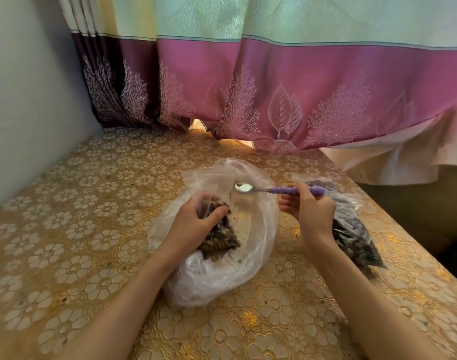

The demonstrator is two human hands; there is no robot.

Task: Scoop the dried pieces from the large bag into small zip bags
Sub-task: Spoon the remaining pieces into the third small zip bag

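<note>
Gold floral tablecloth (74, 229) covers the table, a grey wall along its 9 o'clock edge; nearest the viewer, two bare forearms reach in from 6 o'clock; large bag (222, 276), clear crumpled plastic, lies at table centre with its mouth open upward; left hand (193, 224) is inside that mouth, fingers curled round a small zip bag (219, 236) packed with dark dried pieces (217, 242); right hand (309, 211), at 3 o'clock of the large bag, fingers closed round the purple handle of a spoon (274, 189); metal bowl of spoon points toward 9 o'clock, held above the large bag's far rim, looks empty; filled bags (357, 240) of dark pieces lie at 3 o'clock, partly behind the right wrist; farthest, at 12 o'clock, a pink and green curtain (274, 87) hangs down to the table edge.
</note>
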